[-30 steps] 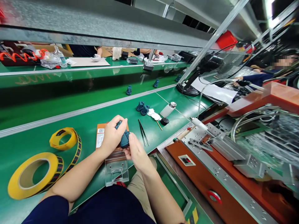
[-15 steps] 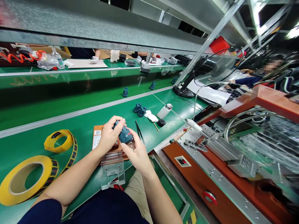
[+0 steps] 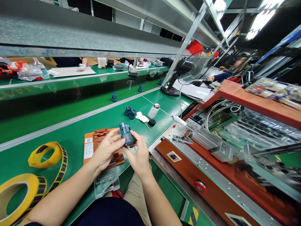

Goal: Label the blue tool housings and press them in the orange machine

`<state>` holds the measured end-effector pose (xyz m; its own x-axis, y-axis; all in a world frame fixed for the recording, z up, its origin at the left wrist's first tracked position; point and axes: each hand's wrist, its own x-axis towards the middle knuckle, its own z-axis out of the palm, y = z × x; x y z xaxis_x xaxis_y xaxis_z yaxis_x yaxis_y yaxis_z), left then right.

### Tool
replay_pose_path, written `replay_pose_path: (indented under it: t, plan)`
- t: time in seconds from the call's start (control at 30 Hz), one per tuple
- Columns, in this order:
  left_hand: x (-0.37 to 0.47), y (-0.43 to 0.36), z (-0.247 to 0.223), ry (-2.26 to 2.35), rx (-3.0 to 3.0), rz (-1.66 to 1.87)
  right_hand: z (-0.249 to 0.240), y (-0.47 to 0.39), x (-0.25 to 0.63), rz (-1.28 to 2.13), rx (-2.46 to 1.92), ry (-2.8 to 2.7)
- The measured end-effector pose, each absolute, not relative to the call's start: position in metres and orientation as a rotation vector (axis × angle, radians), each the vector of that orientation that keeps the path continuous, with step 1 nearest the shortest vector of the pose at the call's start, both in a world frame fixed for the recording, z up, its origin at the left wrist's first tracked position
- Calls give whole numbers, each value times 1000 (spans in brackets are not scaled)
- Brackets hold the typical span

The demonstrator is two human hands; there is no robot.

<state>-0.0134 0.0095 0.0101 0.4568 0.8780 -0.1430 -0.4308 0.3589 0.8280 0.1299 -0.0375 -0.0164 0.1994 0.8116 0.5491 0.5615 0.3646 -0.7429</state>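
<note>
A dark blue battery pack [image 3: 125, 130] with a red label strip is held up in front of me, tilted, above an orange-brown fixture [image 3: 101, 133]. My left hand [image 3: 107, 149] grips its left side between thumb and fingers. On the other side, my right hand [image 3: 138, 155] has its fingers and thumb closed on the lower right edge. The fixture has a machined recess and a sticker with a printed code. Its clear plastic flap [image 3: 107, 180] hangs toward my lap, partly behind my left forearm.
Label rolls on yellow tape [image 3: 47, 153] lie at left. Beyond my hands are similar blue packs [image 3: 130, 112], a white cloth [image 3: 142, 117], a bottle [image 3: 154, 110] and a black cap [image 3: 152, 122]. A fan [image 3: 178, 75] and an orange machine [image 3: 188, 166] stand at right. Another person sits farther back.
The view has swung right, so things appear farther left. The pack is now turned more upright, and my left hand has slid from its top to its lower left side, exposing more of the fixture.
</note>
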Motion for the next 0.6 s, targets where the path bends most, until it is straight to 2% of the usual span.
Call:
replay_pose_path:
  t: [0.27, 0.5, 0.6]
  plan:
    - [-2, -6, 10, 613, 819, 848, -28, -51, 136, -14, -1268, -1660]
    - [16, -16, 3, 748, 721, 657, -38, -86, 196, 346, -1224, -1595]
    - [31, -15, 4, 811, 721, 627, -43, -121, 250, 130, -1398, -1341]
